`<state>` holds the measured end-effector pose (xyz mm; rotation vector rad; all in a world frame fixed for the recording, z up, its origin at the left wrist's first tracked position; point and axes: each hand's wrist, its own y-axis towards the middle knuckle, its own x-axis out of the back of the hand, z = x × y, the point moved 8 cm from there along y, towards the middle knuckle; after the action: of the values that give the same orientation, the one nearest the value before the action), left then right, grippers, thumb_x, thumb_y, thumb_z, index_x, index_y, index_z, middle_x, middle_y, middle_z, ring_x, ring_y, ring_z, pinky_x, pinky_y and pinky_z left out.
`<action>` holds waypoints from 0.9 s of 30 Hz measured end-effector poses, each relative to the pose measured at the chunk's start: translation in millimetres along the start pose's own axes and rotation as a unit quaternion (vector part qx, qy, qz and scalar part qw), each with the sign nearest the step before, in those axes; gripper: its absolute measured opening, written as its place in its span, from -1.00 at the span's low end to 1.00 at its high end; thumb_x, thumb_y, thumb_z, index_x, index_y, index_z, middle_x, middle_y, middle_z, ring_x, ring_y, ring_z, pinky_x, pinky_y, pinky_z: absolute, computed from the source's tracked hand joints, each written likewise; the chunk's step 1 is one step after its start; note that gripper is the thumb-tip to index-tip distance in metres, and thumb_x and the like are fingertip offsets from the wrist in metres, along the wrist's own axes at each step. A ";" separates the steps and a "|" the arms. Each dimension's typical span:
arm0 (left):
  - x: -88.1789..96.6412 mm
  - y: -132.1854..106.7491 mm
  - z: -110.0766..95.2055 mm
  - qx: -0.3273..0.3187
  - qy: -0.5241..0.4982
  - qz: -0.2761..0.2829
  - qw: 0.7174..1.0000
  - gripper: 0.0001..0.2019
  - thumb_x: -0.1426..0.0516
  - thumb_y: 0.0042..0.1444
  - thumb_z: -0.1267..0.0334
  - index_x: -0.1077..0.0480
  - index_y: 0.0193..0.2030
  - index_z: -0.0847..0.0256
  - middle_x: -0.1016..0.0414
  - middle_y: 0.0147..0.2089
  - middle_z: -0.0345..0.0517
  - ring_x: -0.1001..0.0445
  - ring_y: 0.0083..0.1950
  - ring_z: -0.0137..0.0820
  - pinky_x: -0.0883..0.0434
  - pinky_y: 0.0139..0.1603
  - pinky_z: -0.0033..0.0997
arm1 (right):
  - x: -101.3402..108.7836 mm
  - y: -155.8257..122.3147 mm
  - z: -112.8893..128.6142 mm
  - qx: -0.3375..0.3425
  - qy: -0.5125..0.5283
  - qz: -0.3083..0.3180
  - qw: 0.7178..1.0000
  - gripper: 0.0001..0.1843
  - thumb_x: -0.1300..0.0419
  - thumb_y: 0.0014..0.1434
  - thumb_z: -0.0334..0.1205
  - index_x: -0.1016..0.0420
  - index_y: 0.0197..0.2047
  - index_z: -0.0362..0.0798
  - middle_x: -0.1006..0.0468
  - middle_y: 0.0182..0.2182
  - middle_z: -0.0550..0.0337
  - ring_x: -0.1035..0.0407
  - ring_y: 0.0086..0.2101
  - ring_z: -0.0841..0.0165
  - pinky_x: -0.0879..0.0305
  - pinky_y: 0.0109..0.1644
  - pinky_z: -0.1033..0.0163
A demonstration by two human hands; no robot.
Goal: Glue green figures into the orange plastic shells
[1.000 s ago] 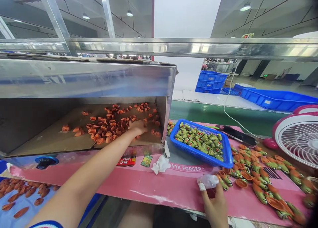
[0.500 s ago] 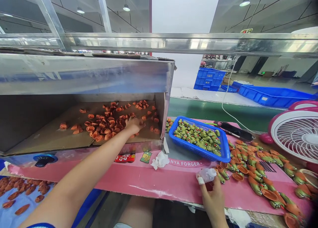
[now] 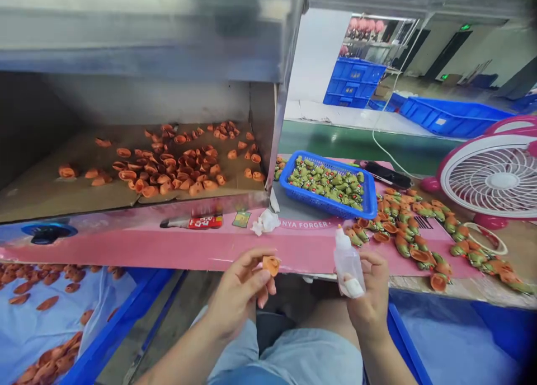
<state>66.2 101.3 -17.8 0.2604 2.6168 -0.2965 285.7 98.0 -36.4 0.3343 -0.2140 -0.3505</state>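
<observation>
While a long pink-covered table (image 3: 302, 250) runs across the view, both hands are raised just in front of its edge, over the person's lap. On the table stand an open-fronted stainless-steel cabinet (image 3: 138, 32), its cardboard floor strewn with small orange rubbery pieces (image 3: 168, 169), and a blue plastic mesh basket (image 3: 293, 178) heaped with green-and-orange figures (image 3: 327, 183). The left hand (image 3: 237, 295) pinches a hollow orange piece (image 3: 271, 265) between thumb and curled fingers (image 3: 251, 278). The right hand (image 3: 371, 292) is wrapped around a clear plastic squeeze bottle (image 3: 348, 264). The piece looks light, soft and easily flexed, so its rim seems the best hold; the thin-walled bottle looks best gripped around its body.
</observation>
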 end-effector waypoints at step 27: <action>11.6 -18.5 28.1 -0.001 0.130 -0.049 0.990 -0.96 -0.01 0.08 0.36 -0.24 -0.30 0.22 -0.44 -0.34 -0.15 -0.43 -0.47 -0.50 -0.32 -0.58 -0.56 | -3.6 -46.9 110.2 0.261 -0.003 -0.001 0.965 -0.55 -0.18 -0.03 -0.05 -0.39 -0.14 -0.20 -0.37 -0.52 0.13 -0.25 -0.59 0.40 -0.12 -0.64 0.29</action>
<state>64.4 77.9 -44.6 0.1790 2.8941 -0.3107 239.5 26.7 48.2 0.8541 -0.3112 -0.2933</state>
